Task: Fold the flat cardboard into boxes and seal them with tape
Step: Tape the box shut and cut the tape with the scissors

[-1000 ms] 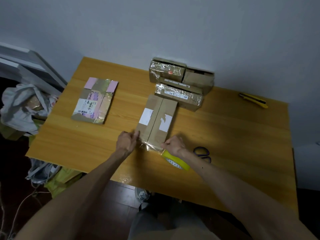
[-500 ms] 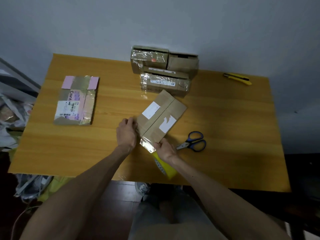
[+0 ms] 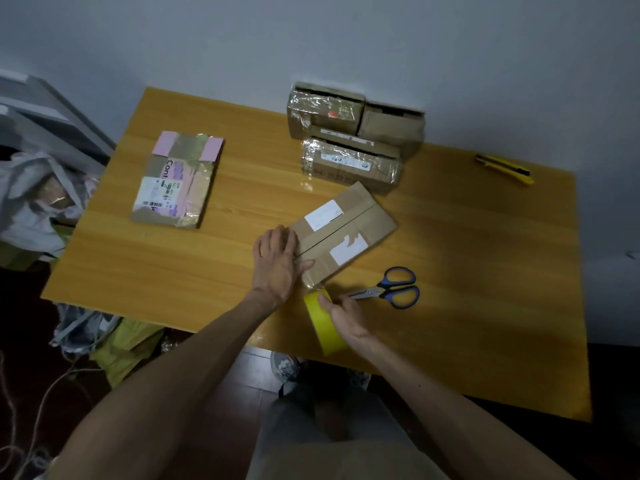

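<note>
The brown cardboard box (image 3: 346, 233), closed along a centre seam and bearing two white labels, lies slantwise on the wooden desk (image 3: 485, 271), about midway along it and nearer the front edge than the back. The left hand (image 3: 277, 261) rests on the box's near-left end, fingers straight and close together over the edge, thumb laid on the top face. At the box's nearest corner a short stretch of clear tape gleams, running to the yellow roll of tape (image 3: 317, 313), which stands on edge just beside that corner. The right hand (image 3: 343, 317) grips this roll, fingers curled round its rim and thumb pressed on its outer band. Just right of the roll, blue-handled scissors (image 3: 388, 291) lie flat on the desk, blades shut and pointing towards the right hand, near it; I cannot tell if they touch. At the back edge, against the grey wall (image 3: 311, 39), three taped cardboard boxes (image 3: 349, 164) sit bunched together, two behind and one in front, the front one just beyond the slanted box's far corner. Towards the desk's back left corner lies a flattened cardboard piece (image 3: 178, 180) with pink patches, shiny tape and a printed label. A yellow utility knife (image 3: 504, 169) lies near the back right corner. Beyond the left edge, crumpled pale bags (image 3: 31, 202) are heaped.
</note>
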